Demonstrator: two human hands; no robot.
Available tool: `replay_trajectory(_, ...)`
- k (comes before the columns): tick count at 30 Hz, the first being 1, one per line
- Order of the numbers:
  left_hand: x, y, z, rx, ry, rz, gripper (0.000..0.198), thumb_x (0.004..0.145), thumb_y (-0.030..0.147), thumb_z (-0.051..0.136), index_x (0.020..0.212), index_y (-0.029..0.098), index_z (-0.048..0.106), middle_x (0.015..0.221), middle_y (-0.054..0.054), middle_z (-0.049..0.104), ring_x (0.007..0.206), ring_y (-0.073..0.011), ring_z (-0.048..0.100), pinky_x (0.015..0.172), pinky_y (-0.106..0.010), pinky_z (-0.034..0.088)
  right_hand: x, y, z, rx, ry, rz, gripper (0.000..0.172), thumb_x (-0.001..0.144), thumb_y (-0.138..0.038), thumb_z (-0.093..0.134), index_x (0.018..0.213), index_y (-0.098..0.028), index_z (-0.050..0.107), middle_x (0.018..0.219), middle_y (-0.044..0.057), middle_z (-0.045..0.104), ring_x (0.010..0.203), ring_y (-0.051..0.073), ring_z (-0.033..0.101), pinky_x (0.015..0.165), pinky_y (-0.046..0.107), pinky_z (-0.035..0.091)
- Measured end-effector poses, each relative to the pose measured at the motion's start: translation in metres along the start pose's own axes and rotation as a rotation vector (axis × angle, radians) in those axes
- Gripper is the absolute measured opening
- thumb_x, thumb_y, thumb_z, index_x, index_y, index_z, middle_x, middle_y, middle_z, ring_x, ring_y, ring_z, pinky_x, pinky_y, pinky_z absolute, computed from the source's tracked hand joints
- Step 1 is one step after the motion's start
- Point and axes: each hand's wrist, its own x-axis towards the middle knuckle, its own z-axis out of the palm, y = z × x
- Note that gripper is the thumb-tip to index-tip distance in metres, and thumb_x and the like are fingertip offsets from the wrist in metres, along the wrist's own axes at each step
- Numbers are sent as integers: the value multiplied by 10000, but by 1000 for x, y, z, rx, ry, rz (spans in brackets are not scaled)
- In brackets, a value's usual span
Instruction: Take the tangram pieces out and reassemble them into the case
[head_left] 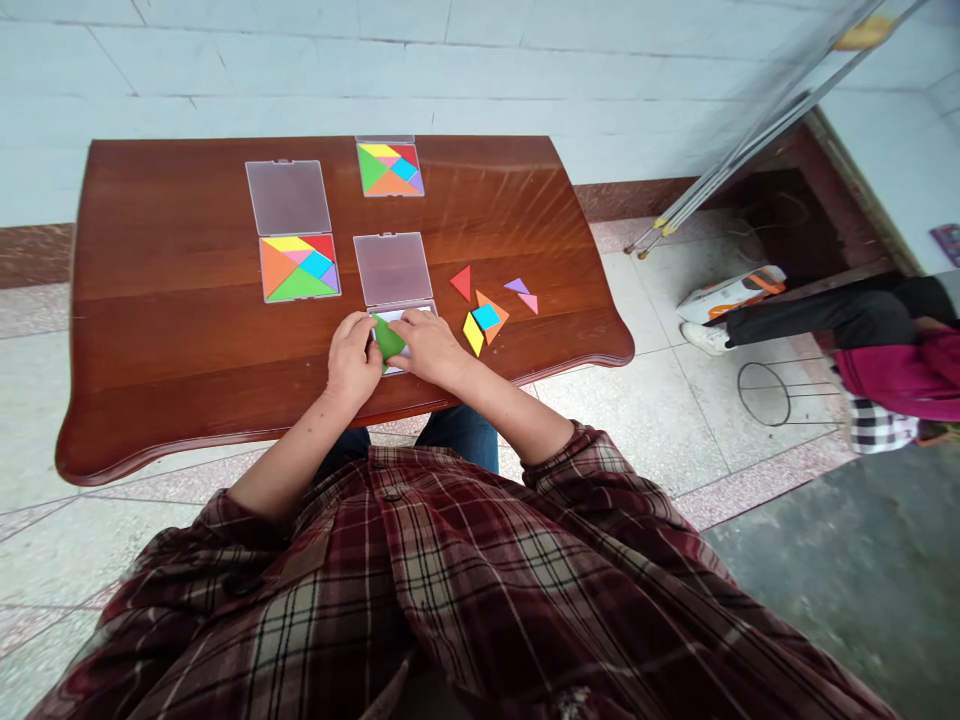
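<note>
A green tangram triangle (387,338) lies over the white bottom of an open plastic case (391,270) near the table's front edge. My left hand (354,355) grips the triangle's left side with curled fingers. From the right, my right hand (429,348) has its thumb and fingers on the same piece, covering part of the case. Loose pieces lie to the right: a red triangle (463,283), a yellow parallelogram (473,334), a blue square (486,316) resting on an orange triangle (502,322), a purple triangle (517,286) and a pink triangle (529,301).
On the brown wooden table (165,340), a filled tangram case (300,268) stands open at left, another filled case (390,168) at the back. Crutches (720,160) lean by the wall. At far right, a person's leg (795,312) and a wire ring stand (763,393) show.
</note>
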Motion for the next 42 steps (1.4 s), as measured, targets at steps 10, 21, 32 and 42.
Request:
replay_trajectory(10,1,-5,5,-1,9,-11,398,719,68,419,1052,199,593,1140,-97,643,1122,-247,580,1053,-438,464,4,9,3,112,-24,-74,269,871,-218,639,1133,-165,660,1154,111,625,1088,242,542,932,363,404)
replay_trajectory(21,-1,-4,3,-10,-22,-56,441,753,71,438,1160,179,568,1219,-109,621,1181,-253,554,1085,-453,441,7,10,8,228,-16,-124,150,869,-139,567,959,-182,678,1056,76,638,1032,203,556,922,335,411)
replay_trajectory(32,-1,-8,1,-57,-33,-25,407,753,90,451,1110,221,597,1292,-96,595,1252,-275,532,1143,-493,404,-32,74,-8,437,345,260,248,855,-184,505,1051,-184,656,1046,79,681,958,201,613,895,369,467)
replay_trajectory(42,1,-17,7,-58,-7,4,330,767,134,468,1047,240,607,1251,-89,597,1227,-277,540,1115,-496,433,-67,124,-15,301,286,539,239,834,-230,538,1042,-180,643,973,84,688,906,220,625,846,378,485)
